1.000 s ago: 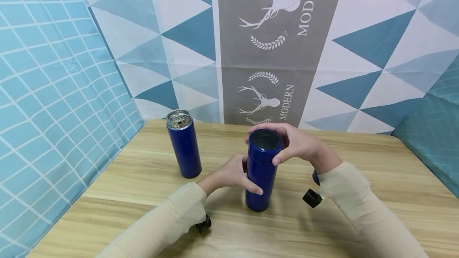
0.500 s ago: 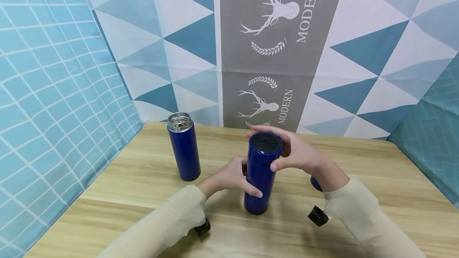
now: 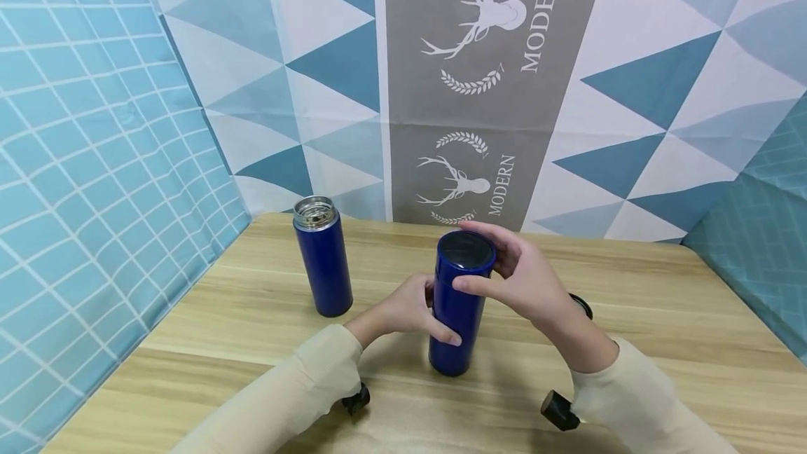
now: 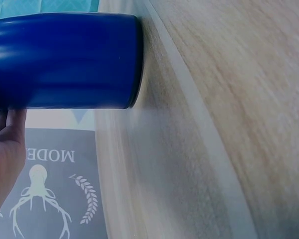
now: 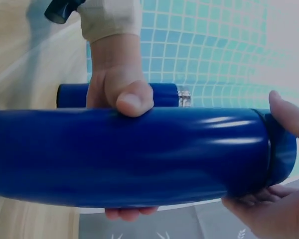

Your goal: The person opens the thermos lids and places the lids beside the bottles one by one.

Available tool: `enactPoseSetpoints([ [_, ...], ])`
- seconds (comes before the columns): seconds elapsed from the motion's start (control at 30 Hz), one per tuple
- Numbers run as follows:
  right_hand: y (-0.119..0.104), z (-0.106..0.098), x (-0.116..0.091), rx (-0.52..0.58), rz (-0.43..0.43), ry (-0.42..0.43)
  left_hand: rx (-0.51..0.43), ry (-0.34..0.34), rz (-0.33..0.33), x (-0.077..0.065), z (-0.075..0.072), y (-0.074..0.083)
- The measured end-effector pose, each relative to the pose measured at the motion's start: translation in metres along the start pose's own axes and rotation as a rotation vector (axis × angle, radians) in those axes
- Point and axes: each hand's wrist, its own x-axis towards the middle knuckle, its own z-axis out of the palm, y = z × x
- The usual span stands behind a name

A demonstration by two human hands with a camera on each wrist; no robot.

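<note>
A dark blue thermos bottle (image 3: 455,321) stands upright near the middle of the table, its blue lid (image 3: 466,252) with a glossy black top seated on it. My left hand (image 3: 410,307) grips the bottle's body from the left, thumb across the near side. At the top my right hand (image 3: 526,275) holds the lid, thumb on the near side and fingers behind. In the right wrist view, a thin dark seam runs between the bottle's body (image 5: 139,159) and the lid (image 5: 284,154). The left wrist view shows the bottle's base (image 4: 134,59) right at the tabletop.
A second blue thermos (image 3: 324,265) stands at the back left, lidless, its steel mouth (image 3: 315,213) showing. A round, dark-rimmed object (image 3: 581,305) lies mostly hidden behind my right forearm. The wooden table (image 3: 252,321) meets patterned cloth walls behind and at both sides.
My right hand has turned around the lid: the thumb has slid left across its near side and the wrist has swung down toward me. My left hand keeps its grip on the bottle.
</note>
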Motion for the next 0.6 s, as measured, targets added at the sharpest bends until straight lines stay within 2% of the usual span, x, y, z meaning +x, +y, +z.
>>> enactPoseSetpoints([
  [0.17, 0.003, -0.002, 0.003, 0.011, -0.014, 0.002, -0.003, 0.004, -0.015, 0.000, 0.000, 0.002],
  [0.6, 0.014, -0.015, 0.013, 0.038, -0.058, -0.126, 0.011, 0.014, -0.028, -0.001, 0.001, 0.003],
])
